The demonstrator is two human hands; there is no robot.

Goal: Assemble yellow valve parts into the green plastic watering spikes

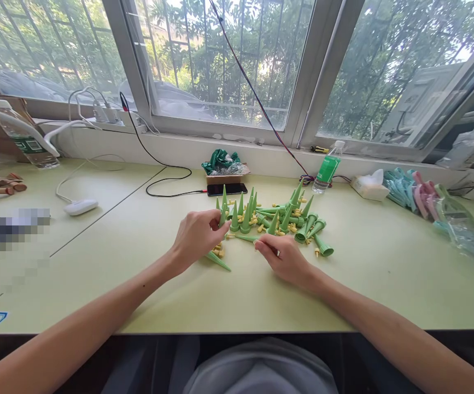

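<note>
Near the left edge of a heap of green plastic spikes (pixel 245 222), my left hand (pixel 198 236) is closed, its thumb and fingertips pinched around a green spike (pixel 222 218). My right hand (pixel 288 260) is closed too, at the front of the heap. From its fingertips a second green spike (pixel 246 238) points left; the wide end is hidden by the hand. Small yellow plastic fittings (pixel 317 252) lie among the spikes. Several spikes stand point up, while others lie on their sides. A loose spike (pixel 220 261) rests below my left hand.
Behind the heap lie a black phone (pixel 227 189) on a cable and a small box (pixel 224 178) with green wrapping. To the right stand a water bottle (pixel 326 169), a tissue pack (pixel 370 186) and bagged plastic items (pixel 421 197). A white mouse-like device (pixel 81 207) sits left.
</note>
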